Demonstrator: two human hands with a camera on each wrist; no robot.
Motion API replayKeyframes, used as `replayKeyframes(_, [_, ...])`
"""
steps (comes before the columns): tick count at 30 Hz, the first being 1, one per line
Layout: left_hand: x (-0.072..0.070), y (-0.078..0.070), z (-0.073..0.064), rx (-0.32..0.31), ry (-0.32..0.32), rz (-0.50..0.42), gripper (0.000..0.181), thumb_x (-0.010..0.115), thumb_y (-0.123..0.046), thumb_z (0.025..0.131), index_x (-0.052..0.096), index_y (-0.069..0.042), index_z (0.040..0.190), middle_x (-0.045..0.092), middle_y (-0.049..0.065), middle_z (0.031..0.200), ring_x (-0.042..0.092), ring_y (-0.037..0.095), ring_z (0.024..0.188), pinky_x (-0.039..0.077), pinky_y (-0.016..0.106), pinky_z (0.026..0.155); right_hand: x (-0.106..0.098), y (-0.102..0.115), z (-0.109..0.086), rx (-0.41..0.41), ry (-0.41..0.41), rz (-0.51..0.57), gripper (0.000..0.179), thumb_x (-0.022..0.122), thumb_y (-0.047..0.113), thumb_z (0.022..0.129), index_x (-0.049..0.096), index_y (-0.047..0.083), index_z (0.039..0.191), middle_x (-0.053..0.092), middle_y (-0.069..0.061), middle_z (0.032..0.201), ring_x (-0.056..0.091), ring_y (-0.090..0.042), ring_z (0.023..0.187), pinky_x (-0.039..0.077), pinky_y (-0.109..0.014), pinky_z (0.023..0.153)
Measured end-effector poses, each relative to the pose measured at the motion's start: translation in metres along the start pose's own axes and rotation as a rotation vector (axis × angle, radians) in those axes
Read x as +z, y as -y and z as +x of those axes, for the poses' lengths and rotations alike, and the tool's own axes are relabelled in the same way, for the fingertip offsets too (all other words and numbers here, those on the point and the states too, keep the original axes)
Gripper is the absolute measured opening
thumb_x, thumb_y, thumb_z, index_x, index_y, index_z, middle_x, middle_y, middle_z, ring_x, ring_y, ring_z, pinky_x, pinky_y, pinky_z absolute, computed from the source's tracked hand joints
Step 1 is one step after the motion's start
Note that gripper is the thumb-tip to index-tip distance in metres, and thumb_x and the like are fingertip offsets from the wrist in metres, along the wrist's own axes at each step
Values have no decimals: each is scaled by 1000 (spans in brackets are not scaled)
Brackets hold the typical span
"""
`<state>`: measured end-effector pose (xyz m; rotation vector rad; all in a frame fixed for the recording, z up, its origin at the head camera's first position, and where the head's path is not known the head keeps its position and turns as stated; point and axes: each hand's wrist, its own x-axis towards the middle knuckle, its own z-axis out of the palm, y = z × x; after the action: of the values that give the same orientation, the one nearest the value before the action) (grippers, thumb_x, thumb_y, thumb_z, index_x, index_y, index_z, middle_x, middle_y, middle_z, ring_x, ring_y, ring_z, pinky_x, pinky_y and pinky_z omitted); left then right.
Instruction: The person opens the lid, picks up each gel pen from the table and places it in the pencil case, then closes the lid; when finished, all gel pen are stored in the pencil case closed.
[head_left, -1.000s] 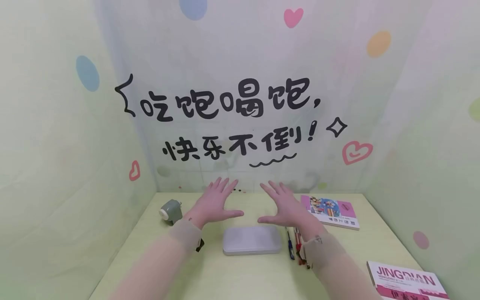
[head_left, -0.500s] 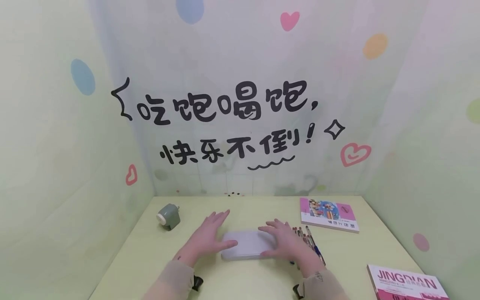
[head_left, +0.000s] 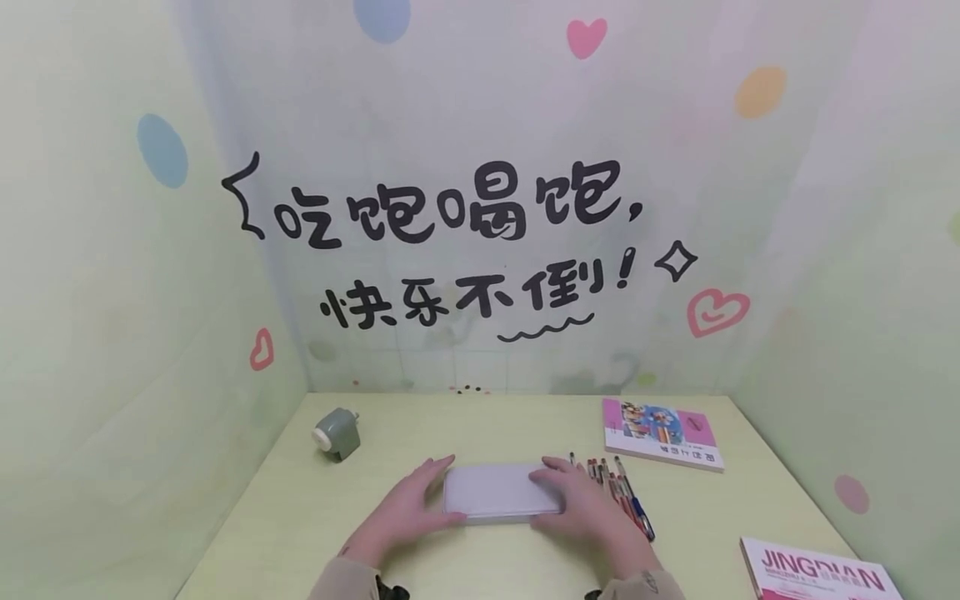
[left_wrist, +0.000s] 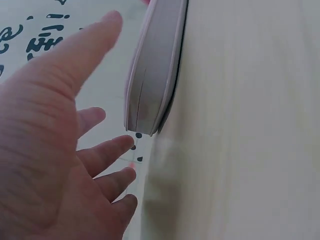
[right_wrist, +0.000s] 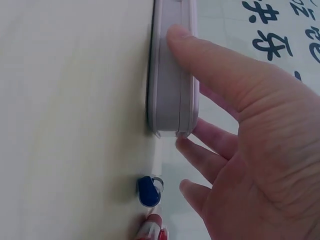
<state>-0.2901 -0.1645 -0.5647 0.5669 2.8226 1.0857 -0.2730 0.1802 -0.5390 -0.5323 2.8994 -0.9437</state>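
Note:
A pale lilac, flat pencil case (head_left: 495,490) lies on the table between the two hands, its lid down. At its right end the right hand (head_left: 583,502) holds it, thumb along the near side and fingers at the far side. In the right wrist view the thumb lies on the side wall of the case (right_wrist: 169,95). Around the left end is the left hand (head_left: 408,507), thumb in front and fingers behind. The left wrist view shows that hand (left_wrist: 55,145) with fingers spread loosely and a gap to the case (left_wrist: 155,65).
Several pens (head_left: 618,492) lie in a loose bunch just right of the right hand. A grey-green pencil sharpener (head_left: 341,433) stands at the back left. A pink and blue book (head_left: 663,432) lies at the back right, another white and pink book (head_left: 817,571) at the front right.
Both hands have come down and back from over the far table to the two ends of the pencil case. The right thumb and fingers have closed about its right end.

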Motion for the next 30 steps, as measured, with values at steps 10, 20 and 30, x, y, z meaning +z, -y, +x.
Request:
replayKeyframes(10, [8, 16, -7, -23, -38, -3, 103, 93, -60, 79, 50, -26, 166, 44, 20, 175, 36, 63, 158, 33, 83, 126, 5, -1, 2, -14, -1, -1, 72, 92, 46, 85, 68, 25, 150, 49, -13, 172, 53, -49, 151, 45, -77, 121])
replayKeyframes(20, [11, 13, 0, -32, -69, 20, 100, 97, -54, 78, 53, -26, 163, 51, 18, 170, 39, 66, 155, 36, 82, 125, 2, 4, 3, 0, 9, -13, 69, 91, 48, 87, 70, 25, 149, 50, -15, 171, 52, -49, 153, 43, -77, 124])
replayKeyframes(30, [9, 11, 1, -60, -59, 4, 104, 98, -52, 76, 50, -28, 166, 55, 16, 168, 38, 65, 155, 36, 85, 122, -5, 2, 1, -2, 19, 3, 69, 86, 52, 91, 68, 24, 151, 49, -18, 171, 50, -51, 154, 40, -76, 126])
